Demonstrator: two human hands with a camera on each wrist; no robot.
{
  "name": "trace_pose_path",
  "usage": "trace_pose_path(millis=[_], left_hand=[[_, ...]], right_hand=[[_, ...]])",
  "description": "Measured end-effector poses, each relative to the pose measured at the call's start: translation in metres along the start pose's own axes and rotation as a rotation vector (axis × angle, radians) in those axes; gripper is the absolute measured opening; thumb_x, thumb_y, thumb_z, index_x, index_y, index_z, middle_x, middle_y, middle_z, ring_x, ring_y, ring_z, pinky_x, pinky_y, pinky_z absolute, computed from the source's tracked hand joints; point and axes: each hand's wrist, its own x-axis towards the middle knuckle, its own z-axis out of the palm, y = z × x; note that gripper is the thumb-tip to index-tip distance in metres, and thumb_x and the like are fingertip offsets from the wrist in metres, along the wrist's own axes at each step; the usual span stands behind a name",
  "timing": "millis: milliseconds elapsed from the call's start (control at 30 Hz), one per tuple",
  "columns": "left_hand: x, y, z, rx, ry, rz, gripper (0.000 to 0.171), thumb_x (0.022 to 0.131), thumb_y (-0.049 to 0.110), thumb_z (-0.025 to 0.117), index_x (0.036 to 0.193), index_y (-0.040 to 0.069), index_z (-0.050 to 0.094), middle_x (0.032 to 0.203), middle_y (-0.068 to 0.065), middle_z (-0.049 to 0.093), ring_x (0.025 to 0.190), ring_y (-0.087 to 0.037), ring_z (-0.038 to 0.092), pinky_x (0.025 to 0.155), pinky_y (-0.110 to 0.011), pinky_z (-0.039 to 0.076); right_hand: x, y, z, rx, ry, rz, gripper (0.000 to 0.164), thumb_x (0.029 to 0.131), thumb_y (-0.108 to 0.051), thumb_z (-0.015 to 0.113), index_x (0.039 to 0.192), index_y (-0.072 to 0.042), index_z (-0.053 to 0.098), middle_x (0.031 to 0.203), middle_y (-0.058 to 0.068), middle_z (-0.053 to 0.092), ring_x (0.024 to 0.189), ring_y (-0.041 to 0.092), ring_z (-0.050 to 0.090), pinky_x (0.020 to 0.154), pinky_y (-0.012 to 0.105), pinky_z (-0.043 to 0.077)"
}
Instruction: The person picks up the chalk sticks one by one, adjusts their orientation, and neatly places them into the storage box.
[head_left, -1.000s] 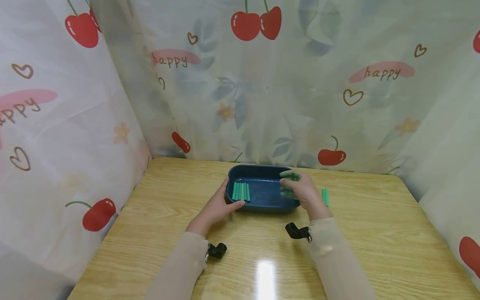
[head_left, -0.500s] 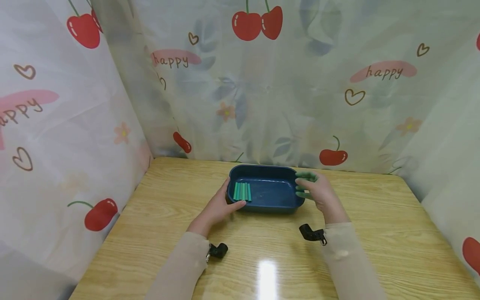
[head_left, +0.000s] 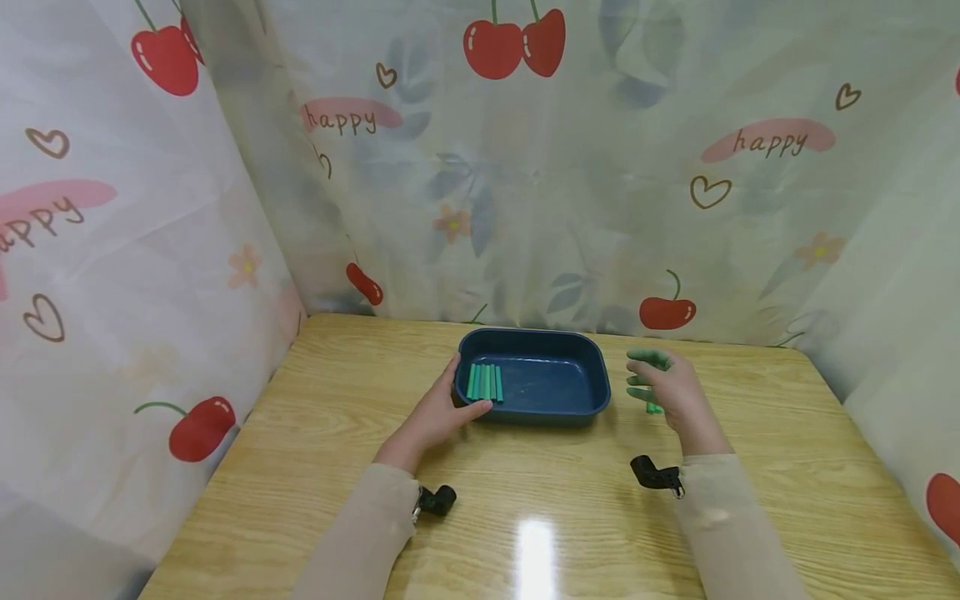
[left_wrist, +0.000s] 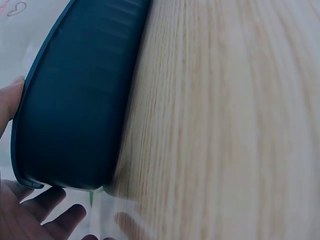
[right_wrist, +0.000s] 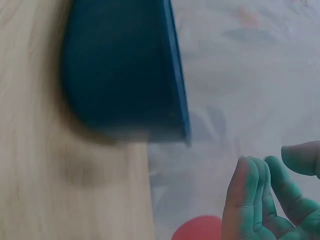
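Observation:
A dark blue tub point(head_left: 534, 418) stands on the table, with several short green chalk-like sticks point(head_left: 485, 382) side by side at its left end. My left hand point(head_left: 430, 421) holds the tub's near left corner, thumb on the front rim and fingers along the left end. In the left wrist view, the thumb touches the rim of the tub point(left_wrist: 75, 100). To the right of the tub, my right hand point(head_left: 670, 392) hovers with loosely bent fingers and nothing between them. Its fingers look green. Below it, more green sticks point(head_left: 653, 408) lie on the table, partly hidden by the hand.
The wood-grain table point(head_left: 480, 508) reaches back to a patterned curtain point(head_left: 534, 208) close behind the tub. Another curtain side point(head_left: 150, 275) borders the left. Small black cameras point(head_left: 436, 500) are strapped at both wrists.
My right hand has moved right, from over the tub's right end to above the sticks on the table. The left hand, the tub and the sticks in it stay put.

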Motion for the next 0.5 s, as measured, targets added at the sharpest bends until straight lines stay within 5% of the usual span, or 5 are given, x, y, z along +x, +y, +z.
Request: trace_pose_path(millis=[500], left_hand=[[-0.001, 0.002, 0.000, -0.001, -0.001, 0.002, 0.105, 0.088, 0.042, 0.077, 0.163, 0.023, 0.006, 0.165, -0.009, 0.020, 0.149, -0.031, 0.025, 0.118, -0.055, 0.024]], right_hand=[[0.010, 0.029, -0.025, -0.120, 0.034, 0.057, 0.049, 0.105, -0.024, 0.051, 0.142, 0.008, 0.044, 0.127, 0.019, 0.052, 0.092, 0.016, 0.061, 0.081, 0.033, 0.058]])
